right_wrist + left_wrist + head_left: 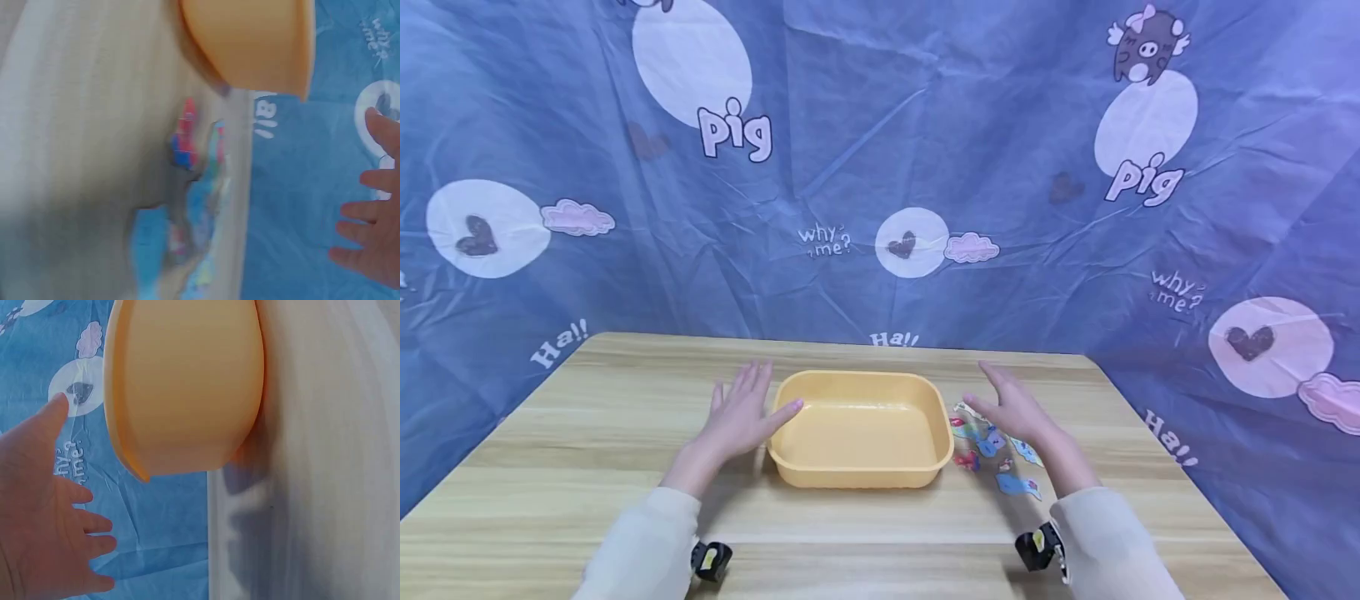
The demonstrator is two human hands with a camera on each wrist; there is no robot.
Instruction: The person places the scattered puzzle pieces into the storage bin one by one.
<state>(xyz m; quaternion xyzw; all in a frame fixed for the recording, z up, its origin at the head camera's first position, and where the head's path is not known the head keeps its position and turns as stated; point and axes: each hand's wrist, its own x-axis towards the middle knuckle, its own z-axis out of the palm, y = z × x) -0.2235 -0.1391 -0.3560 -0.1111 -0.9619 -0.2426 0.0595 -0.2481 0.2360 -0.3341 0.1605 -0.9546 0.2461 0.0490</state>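
A yellow plastic basin (861,477), shallow with rounded corners, stands on the wooden table between my hands. My left hand (739,423) is beside its left end with fingers spread, the thumb overlapping the rim in the head view. In the left wrist view the hand (47,519) shows apart from the basin (187,387). On the other side, my right hand (1017,410) hovers over several flat colourful cutouts (1017,485), fingers extended and holding nothing. Some cutouts are partly hidden beneath that hand. The right wrist view shows blurred cutouts (150,247) near the basin (256,44).
The light wooden table (865,554) reaches back to a blue printed cloth (850,167) hanging behind and on both sides. Small black cameras are strapped at the left wrist (711,561) and right wrist (1036,547).
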